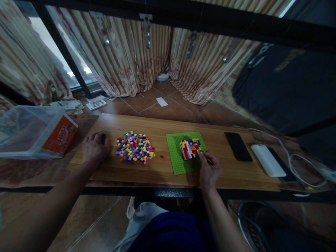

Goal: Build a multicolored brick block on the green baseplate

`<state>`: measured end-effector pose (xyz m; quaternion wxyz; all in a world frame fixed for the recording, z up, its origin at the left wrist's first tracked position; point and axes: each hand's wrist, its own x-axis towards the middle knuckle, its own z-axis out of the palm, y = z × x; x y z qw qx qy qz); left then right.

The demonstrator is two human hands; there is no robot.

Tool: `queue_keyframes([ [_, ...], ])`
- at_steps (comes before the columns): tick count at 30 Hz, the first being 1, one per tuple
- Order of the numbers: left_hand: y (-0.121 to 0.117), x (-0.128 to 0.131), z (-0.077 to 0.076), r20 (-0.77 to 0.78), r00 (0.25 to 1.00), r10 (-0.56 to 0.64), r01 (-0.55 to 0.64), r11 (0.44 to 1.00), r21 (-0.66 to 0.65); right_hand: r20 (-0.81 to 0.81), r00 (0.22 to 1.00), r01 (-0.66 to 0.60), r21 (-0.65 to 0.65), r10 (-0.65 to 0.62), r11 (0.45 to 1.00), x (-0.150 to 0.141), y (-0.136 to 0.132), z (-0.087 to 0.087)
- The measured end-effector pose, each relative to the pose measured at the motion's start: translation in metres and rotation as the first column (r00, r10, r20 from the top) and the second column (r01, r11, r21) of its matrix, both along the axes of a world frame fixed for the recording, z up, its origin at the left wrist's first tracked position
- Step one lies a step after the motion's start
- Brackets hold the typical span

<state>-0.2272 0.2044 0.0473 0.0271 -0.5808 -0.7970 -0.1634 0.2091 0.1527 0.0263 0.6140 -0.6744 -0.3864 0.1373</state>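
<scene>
A multicoloured toy-brick build (190, 149) stands on a green studded baseplate (174, 165). At its near right corner is my right hand (210, 169), thumb and fingertips pinched together. A pale spot shows at those fingertips, too small to tell whether it is a loose brick or part of the build. My left hand (95, 147) rests on the wooden board (157, 175) with its fingers curled in, and nothing shows in it. Just right of it lies a spread pile of small coloured bricks (135, 147). One red brick (162, 156) lies apart, between pile and baseplate.
A clear plastic bin (28, 133) with an orange label stands at the far left. To the right lie a black phone (238, 146), a white oblong device (267, 160) and a white cable (291, 162). A dark metal bar (168, 15) crosses overhead, before striped curtains.
</scene>
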Motion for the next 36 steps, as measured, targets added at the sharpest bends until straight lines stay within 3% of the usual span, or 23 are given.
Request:
queue_keyframes([
  [8,0.0,0.0,0.0,-0.037,0.999,-0.016,0.016,1.0,0.004,-0.19,0.981,-0.027,0.02,0.03,0.999,-0.004,0.002,-0.001],
  [19,0.001,-0.001,-0.001,-0.033,0.999,-0.023,0.023,1.0,0.002,-0.223,0.975,-0.016,0.03,0.022,0.999,-0.007,0.006,0.003],
  [26,0.0,0.002,0.002,-0.046,0.999,-0.016,0.015,1.0,-0.007,-0.351,0.935,-0.023,0.055,0.041,0.998,-0.003,0.01,0.004],
  [36,0.0,0.0,0.001,0.002,1.0,0.0,0.0,1.0,-0.002,-0.319,0.946,-0.052,0.023,0.056,0.998,-0.002,0.01,0.002],
])
